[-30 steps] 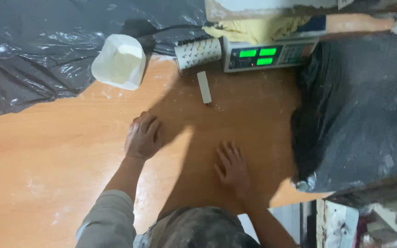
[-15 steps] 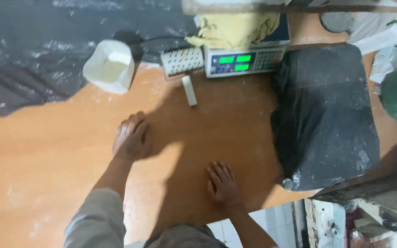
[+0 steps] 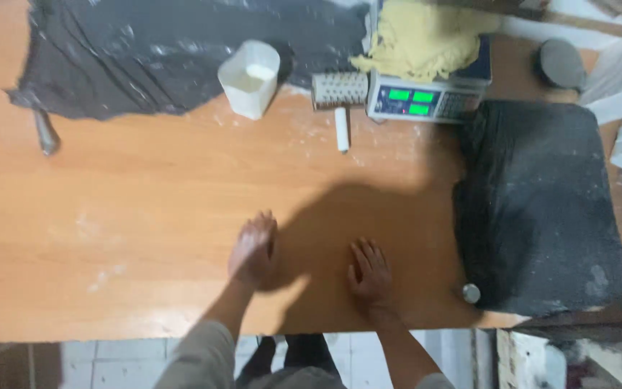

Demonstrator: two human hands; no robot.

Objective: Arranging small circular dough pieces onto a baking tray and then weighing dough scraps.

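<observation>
Wooden table bears left hand, blurred, grip unclear; right hand flat, fingers apart.

1 head view, straight down over table

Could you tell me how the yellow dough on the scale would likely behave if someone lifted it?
The dough looks soft: it slumps in an uneven heap over the scale, so it would probably sag and stretch. Its ragged surface suggests it may tear or stick. It seems fairly heavy for its size.
</observation>
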